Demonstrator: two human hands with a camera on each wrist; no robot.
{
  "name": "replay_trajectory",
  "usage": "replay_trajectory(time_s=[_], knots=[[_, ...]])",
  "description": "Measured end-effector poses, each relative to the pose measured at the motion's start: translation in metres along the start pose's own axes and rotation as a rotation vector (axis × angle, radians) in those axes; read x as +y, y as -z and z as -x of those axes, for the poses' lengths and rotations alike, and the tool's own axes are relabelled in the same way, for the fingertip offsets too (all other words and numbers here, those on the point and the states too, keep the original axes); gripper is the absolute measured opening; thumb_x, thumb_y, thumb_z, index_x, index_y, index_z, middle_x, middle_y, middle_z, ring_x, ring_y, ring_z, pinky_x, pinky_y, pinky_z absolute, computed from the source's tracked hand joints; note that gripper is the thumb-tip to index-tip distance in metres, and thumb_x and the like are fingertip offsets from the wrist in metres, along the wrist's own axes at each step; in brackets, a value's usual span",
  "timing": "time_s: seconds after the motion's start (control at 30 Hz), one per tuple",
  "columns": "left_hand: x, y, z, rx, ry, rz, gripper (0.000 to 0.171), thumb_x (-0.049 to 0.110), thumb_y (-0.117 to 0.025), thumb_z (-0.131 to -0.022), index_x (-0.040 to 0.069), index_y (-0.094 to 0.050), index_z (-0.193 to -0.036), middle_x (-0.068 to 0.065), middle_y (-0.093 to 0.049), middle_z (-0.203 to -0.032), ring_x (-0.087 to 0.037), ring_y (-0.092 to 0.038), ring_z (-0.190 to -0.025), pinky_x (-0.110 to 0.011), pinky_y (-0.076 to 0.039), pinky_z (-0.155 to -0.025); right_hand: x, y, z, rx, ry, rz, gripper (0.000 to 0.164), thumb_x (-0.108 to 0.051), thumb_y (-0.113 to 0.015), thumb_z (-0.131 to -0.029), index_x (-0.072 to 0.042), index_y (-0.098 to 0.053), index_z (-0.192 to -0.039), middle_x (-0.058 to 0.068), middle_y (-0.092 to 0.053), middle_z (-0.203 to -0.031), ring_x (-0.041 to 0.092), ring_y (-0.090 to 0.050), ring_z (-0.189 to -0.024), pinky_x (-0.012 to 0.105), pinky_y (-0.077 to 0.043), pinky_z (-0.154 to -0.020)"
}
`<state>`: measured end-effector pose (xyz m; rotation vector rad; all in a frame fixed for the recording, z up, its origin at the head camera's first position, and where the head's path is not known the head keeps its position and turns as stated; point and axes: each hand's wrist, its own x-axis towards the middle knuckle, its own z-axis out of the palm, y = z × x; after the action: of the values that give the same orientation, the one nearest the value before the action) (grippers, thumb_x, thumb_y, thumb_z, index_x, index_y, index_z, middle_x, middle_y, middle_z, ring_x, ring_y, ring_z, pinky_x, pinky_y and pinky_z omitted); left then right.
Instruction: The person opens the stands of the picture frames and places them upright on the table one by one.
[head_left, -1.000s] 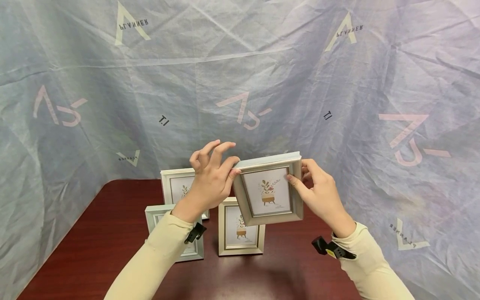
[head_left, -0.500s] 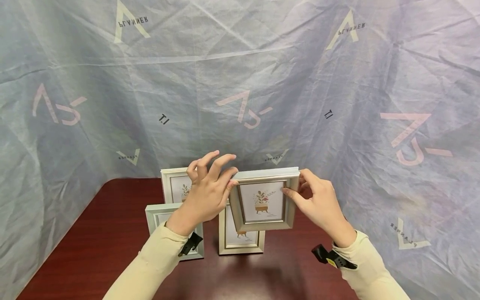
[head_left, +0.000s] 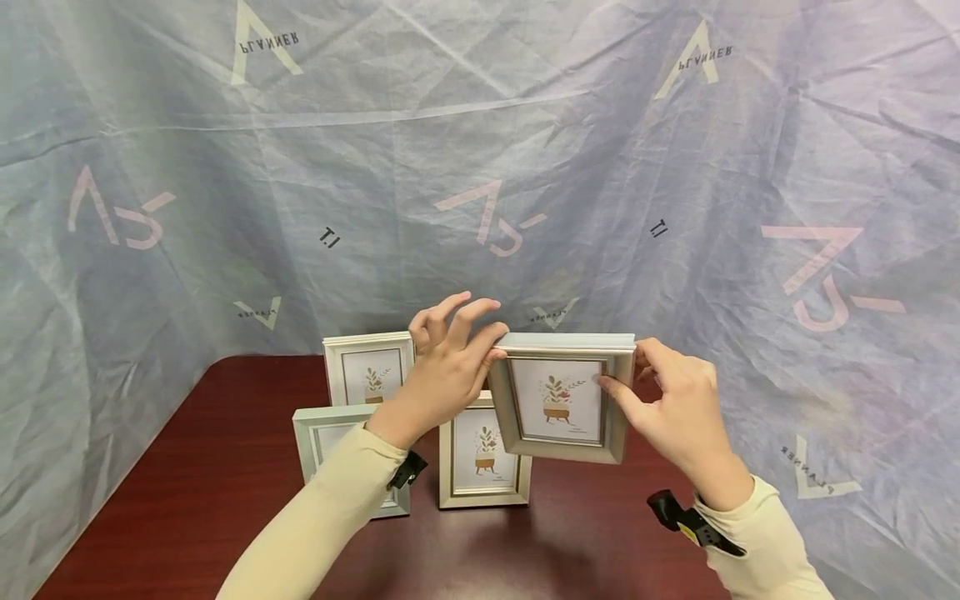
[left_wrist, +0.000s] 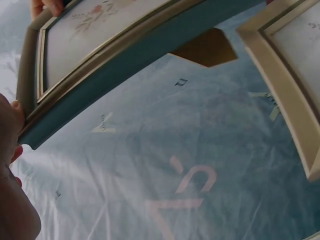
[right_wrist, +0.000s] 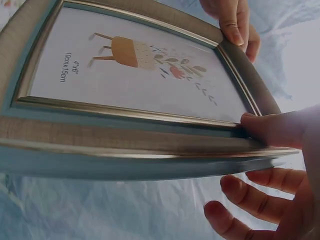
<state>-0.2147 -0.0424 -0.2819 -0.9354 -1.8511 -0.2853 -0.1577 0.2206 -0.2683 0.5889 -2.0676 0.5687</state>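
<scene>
Between my two hands a beige picture frame (head_left: 558, 400) with a potted-plant print hangs above the table, tilted, its light blue top edge showing. My left hand (head_left: 450, 362) pinches its upper left corner between thumb and index finger, the other fingers raised. On the right side, my right hand (head_left: 682, 404) grips the frame, thumb on the front and fingers behind. In the right wrist view the print (right_wrist: 135, 70) reads 10cmx15cm. The left wrist view shows a brown flap (left_wrist: 207, 48) behind the held frame, probably its stand.
A cream picture frame (head_left: 483, 496) stands on the dark red table (head_left: 187, 492), partly behind the held one. Further left stand a white frame (head_left: 369, 343) and a pale green frame (head_left: 303, 433), partly covered by my left arm. A grey printed cloth (head_left: 375, 167) hangs behind.
The held frame has first come down, then shifted right with both hands, and now hangs more level. The standing frames have stayed where they were.
</scene>
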Motion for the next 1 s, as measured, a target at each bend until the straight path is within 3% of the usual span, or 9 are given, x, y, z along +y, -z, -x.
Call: replay_trajectory(time_s=[0.17,0.43,0.7,1.0], knots=[[0.008,-0.023,-0.002,-0.003,-0.004,-0.006,0.038,0.037,-0.03,-0.099,0.016,-0.06,-0.104,-0.006,-0.04,-0.124,-0.032,-0.029,-0.122,-0.053,-0.015,-0.089,0.007,0.009,0.009,-0.02,-0.055,0.159,0.03,-0.024,-0.076,-0.063,-0.012,-0.055,-0.081,-0.001,-0.055,-0.066,0.015,-0.051,-0.06,0.048,-0.027,-0.072],[0.024,-0.053,0.0,-0.089,0.006,0.013,0.035,0.037,-0.031,-0.098,0.018,-0.059,-0.108,-0.003,-0.039,-0.125,-0.03,-0.028,-0.124,-0.052,-0.017,-0.091,0.022,0.013,0.025,-0.027,-0.108,0.315,0.034,-0.03,-0.072,-0.061,-0.01,-0.049,-0.074,0.003,-0.051,-0.069,0.029,-0.046,-0.064,0.055,-0.026,-0.07],[0.037,-0.081,0.01,-0.187,0.003,-0.047,0.033,0.037,-0.032,-0.099,0.021,-0.058,-0.111,-0.002,-0.037,-0.127,-0.029,-0.028,-0.124,-0.05,-0.02,-0.09,0.033,0.013,0.041,-0.199,-0.275,0.378,0.037,-0.029,-0.074,-0.062,-0.007,-0.049,-0.078,0.016,-0.056,-0.088,0.039,-0.044,-0.078,0.061,-0.024,-0.072],[0.05,-0.105,0.02,-0.2,-0.003,-0.051,0.027,0.038,-0.038,-0.097,0.023,-0.061,-0.105,0.001,-0.042,-0.124,-0.025,-0.031,-0.121,-0.049,-0.022,-0.09,0.049,0.006,0.062,-0.339,-0.42,0.355,0.036,-0.031,-0.074,-0.067,-0.009,-0.046,-0.07,0.013,-0.052,-0.084,0.039,-0.042,-0.08,0.063,-0.022,-0.072]])
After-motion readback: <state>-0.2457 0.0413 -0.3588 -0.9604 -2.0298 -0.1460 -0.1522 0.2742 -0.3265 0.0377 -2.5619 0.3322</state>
